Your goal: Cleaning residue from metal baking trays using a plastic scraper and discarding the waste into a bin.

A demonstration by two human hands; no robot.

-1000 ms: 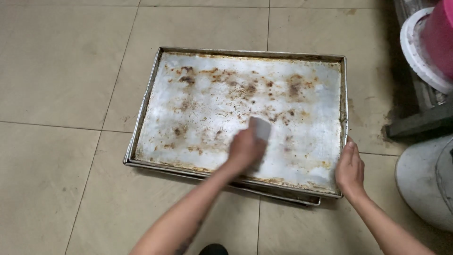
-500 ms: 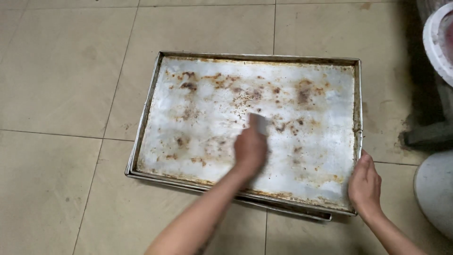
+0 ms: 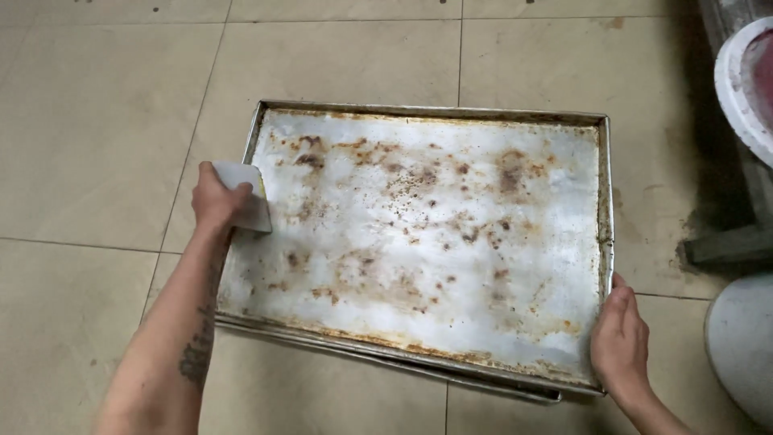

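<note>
Two trays (image 3: 427, 242) seemingly stacked: left hand (image 3: 216, 199) grips white scraper (image 3: 245, 193), right hand (image 3: 618, 338) clasps rim, bucket (image 3: 745, 89) nearby

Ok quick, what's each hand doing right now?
Left hand: closed around a white scraper at the left edge of the baking tray.
Right hand: fingers curled over the tray's near right corner, holding nothing else.

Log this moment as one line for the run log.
left hand: holds white scraper at tray's left rim | right hand: grips tray near corner | tray: stained, on tile floor
</note>
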